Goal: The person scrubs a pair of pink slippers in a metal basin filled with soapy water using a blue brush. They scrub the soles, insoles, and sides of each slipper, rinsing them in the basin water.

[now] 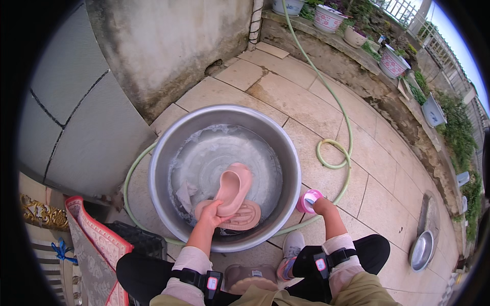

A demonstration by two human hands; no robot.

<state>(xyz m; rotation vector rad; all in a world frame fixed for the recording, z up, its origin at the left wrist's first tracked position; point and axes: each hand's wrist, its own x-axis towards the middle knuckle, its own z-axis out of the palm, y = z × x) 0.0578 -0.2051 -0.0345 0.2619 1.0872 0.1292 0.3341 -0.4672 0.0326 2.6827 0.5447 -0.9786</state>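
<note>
A large round metal basin (224, 111) holds shallow, slightly foamy water. My left hand (211, 214) grips the heel end of a pink rubber clog (235, 187) over the basin. Under it lies a second pink shoe (247, 218), sole up. A pale cloth (186, 194) sits in the water at the basin's left side. To the right of the basin, my right hand (323, 206) is at a small pink tub (309, 201) with white contents, holding a bluish handle, perhaps a scoop or brush, whose lower end is in the tub.
A green hose (347, 141) loops over the tiled floor and around the basin. A small metal bowl (421, 252) stands at the lower right. Potted plants line a low ledge (352, 53). A dark plastic crate (141, 239) is at lower left, beside a red-edged mat (101, 237).
</note>
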